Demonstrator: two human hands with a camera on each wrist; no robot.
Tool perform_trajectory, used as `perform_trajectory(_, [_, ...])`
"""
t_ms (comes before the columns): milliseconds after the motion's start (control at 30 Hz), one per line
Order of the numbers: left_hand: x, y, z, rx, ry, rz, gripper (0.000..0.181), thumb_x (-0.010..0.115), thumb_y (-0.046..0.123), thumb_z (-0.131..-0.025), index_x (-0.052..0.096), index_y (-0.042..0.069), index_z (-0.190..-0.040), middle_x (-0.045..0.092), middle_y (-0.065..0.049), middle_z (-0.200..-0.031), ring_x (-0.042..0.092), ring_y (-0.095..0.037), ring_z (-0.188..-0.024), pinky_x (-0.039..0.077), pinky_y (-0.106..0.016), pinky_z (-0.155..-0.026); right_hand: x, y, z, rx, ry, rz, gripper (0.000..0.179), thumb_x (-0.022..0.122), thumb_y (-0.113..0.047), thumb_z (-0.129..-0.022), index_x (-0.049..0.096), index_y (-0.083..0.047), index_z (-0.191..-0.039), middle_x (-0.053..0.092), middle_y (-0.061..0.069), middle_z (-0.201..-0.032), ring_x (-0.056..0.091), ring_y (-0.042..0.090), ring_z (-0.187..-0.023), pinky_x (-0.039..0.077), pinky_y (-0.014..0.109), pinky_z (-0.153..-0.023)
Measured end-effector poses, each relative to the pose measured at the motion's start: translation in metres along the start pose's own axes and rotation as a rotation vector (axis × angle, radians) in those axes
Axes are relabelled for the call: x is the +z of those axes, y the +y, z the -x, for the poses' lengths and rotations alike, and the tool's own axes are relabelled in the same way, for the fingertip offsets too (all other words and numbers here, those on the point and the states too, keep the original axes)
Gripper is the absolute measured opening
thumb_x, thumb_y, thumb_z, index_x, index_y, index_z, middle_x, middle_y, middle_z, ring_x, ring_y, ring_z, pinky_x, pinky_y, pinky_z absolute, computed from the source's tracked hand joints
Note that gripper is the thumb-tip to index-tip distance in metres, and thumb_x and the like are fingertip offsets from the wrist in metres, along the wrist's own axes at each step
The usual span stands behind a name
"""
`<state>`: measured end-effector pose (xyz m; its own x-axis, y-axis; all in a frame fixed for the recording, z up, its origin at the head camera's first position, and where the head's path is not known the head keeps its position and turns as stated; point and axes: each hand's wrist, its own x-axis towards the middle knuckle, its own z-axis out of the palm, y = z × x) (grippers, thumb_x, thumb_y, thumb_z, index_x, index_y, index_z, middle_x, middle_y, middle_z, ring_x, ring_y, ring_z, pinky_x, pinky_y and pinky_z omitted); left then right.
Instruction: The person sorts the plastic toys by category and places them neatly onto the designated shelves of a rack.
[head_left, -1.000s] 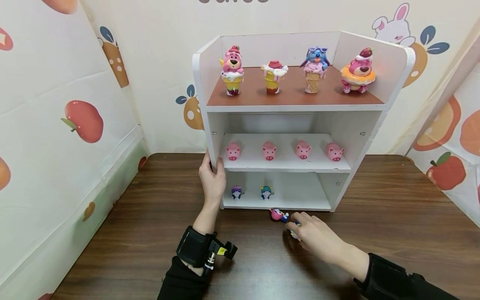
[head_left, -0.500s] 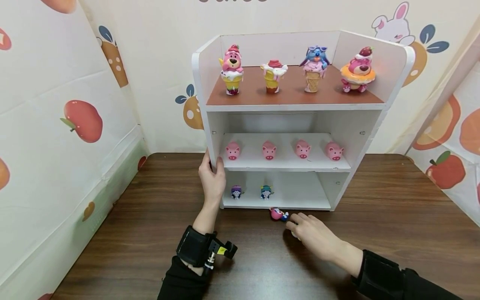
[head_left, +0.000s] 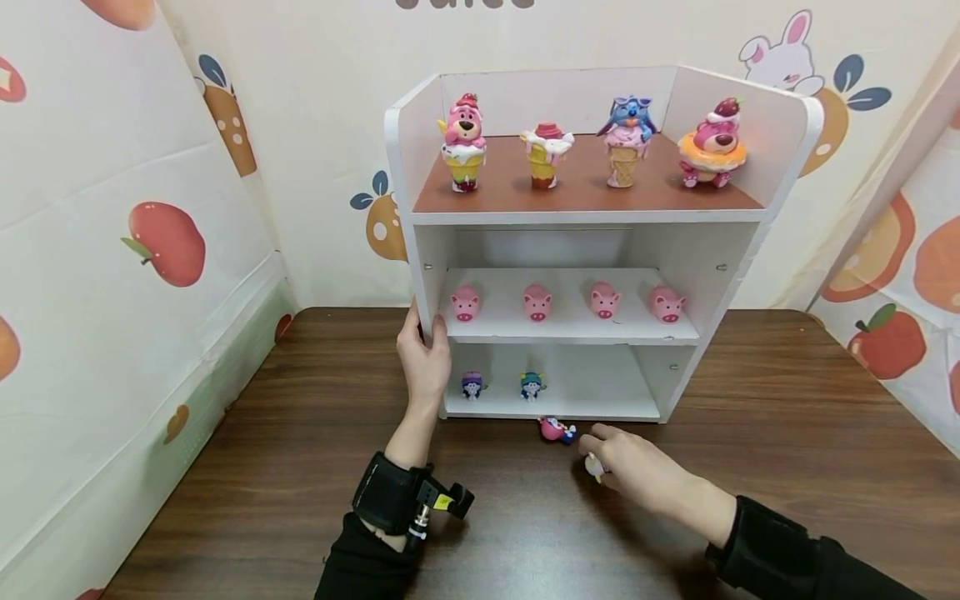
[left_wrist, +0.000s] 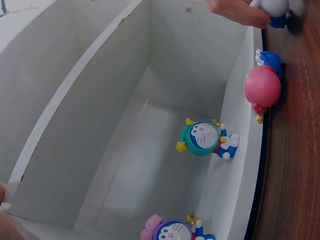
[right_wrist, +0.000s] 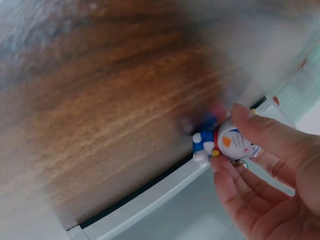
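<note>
My left hand (head_left: 426, 362) grips the left side panel of a white shelf unit (head_left: 577, 337). Just in front of the unit, my right hand (head_left: 636, 471) pinches a small cat figurine (right_wrist: 235, 142) with a white hood and blue body between thumb and fingers. Beside that hand, a pink-hooded cat figurine (left_wrist: 262, 87) lies on the table against the unit's front edge. On the bottom shelf, a purple-hooded figurine (head_left: 472, 384) and a teal-hooded figurine (head_left: 531, 385) stand upright at the left and middle.
Several pink pig heads (head_left: 537, 302) line the middle shelf. The brown top shelf carries several ice-cream and bear figurines (head_left: 465, 142). Walls with fruit prints flank the wooden table (head_left: 300, 467).
The right hand has shifted slightly right, and the figurine in its fingers has turned so that its white hood shows. The left hand has kept its place on the panel.
</note>
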<state>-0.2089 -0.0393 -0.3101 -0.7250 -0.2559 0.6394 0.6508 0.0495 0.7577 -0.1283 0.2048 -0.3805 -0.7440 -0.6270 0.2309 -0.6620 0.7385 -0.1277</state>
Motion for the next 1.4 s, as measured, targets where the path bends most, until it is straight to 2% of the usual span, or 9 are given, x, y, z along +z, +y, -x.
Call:
perform_trajectory(200, [0.0,-0.001,0.0,0.007,0.004,-0.001,0.042,0.04,-0.018,-0.081,0.042,-0.014,-0.123,0.047,-0.03,-0.119,0.044,-0.038,-0.112,0.036,-0.046,-0.091,-0.005,0.007,0.0,0.046,-0.028,-0.162,0.029,0.076,-0.004,-0.061,0.057,-0.008,-0.082,0.052,-0.005,-0.077,0.049,0.008,-0.067,0.042,0.024,-0.057])
perform_trajectory(433, [0.0,-0.001,0.0,0.013,0.001,0.007,0.041,0.04,-0.017,-0.081,0.043,-0.014,-0.122,0.047,-0.031,-0.118,0.044,-0.04,-0.111,0.036,-0.048,-0.09,-0.011,0.02,0.001,0.181,-0.118,-0.48,0.027,0.075,-0.012,-0.067,0.06,-0.004,-0.087,0.055,-0.006,-0.07,0.051,0.004,-0.061,0.045,0.021,-0.054])
perform_trajectory(667, [0.0,-0.001,0.0,0.01,0.002,0.001,0.041,0.04,-0.017,-0.081,0.043,-0.014,-0.122,0.048,-0.031,-0.118,0.044,-0.039,-0.111,0.036,-0.048,-0.09,-0.01,0.034,0.004,0.246,-0.19,-0.692,0.028,0.073,-0.017,-0.071,0.06,-0.002,-0.09,0.059,-0.001,-0.076,0.056,0.008,-0.067,0.048,0.023,-0.06])
perform_trajectory(900, [0.0,-0.001,0.0,0.014,0.006,-0.002,0.041,0.04,-0.017,-0.081,0.044,-0.014,-0.121,0.048,-0.032,-0.116,0.044,-0.041,-0.11,0.037,-0.048,-0.089,-0.012,0.04,0.005,0.275,-0.246,-0.847,0.031,0.07,-0.013,-0.074,0.059,0.007,-0.094,0.061,0.005,-0.077,0.059,0.011,-0.069,0.048,0.023,-0.06])
perform_trajectory(1000, [0.0,-0.001,0.0,0.013,0.005,-0.004,0.041,0.04,-0.017,-0.081,0.044,-0.014,-0.121,0.048,-0.032,-0.117,0.044,-0.04,-0.11,0.037,-0.048,-0.09,-0.013,0.04,0.006,0.278,-0.256,-0.869,0.031,0.07,-0.012,-0.074,0.059,0.009,-0.095,0.061,0.006,-0.077,0.059,0.011,-0.068,0.048,0.023,-0.06])
perform_trajectory(1133, [0.0,-0.001,0.0,0.015,0.005,-0.001,0.041,0.04,-0.017,-0.081,0.043,-0.014,-0.121,0.048,-0.032,-0.117,0.044,-0.04,-0.11,0.037,-0.048,-0.09,-0.014,0.038,0.004,0.278,-0.263,-0.835,0.033,0.07,-0.014,-0.075,0.059,0.008,-0.097,0.061,0.005,-0.079,0.059,0.012,-0.068,0.048,0.023,-0.059])
perform_trajectory(1233, [0.0,-0.001,0.0,0.014,0.006,0.003,0.041,0.04,-0.018,-0.081,0.043,-0.015,-0.121,0.048,-0.032,-0.116,0.044,-0.04,-0.11,0.036,-0.048,-0.09,-0.014,0.036,0.004,0.257,-0.253,-0.748,0.034,0.07,-0.017,-0.075,0.059,0.006,-0.097,0.06,0.003,-0.08,0.058,0.011,-0.068,0.047,0.023,-0.059])
perform_trajectory(1400, [0.0,0.0,0.0,0.012,0.006,0.001,0.041,0.04,-0.017,-0.081,0.044,-0.014,-0.122,0.048,-0.031,-0.117,0.044,-0.04,-0.111,0.036,-0.047,-0.09,-0.017,0.032,0.003,0.187,-0.195,-0.539,0.029,0.07,-0.021,-0.075,0.061,-0.001,-0.096,0.06,-0.003,-0.082,0.055,0.007,-0.07,0.047,0.024,-0.061])
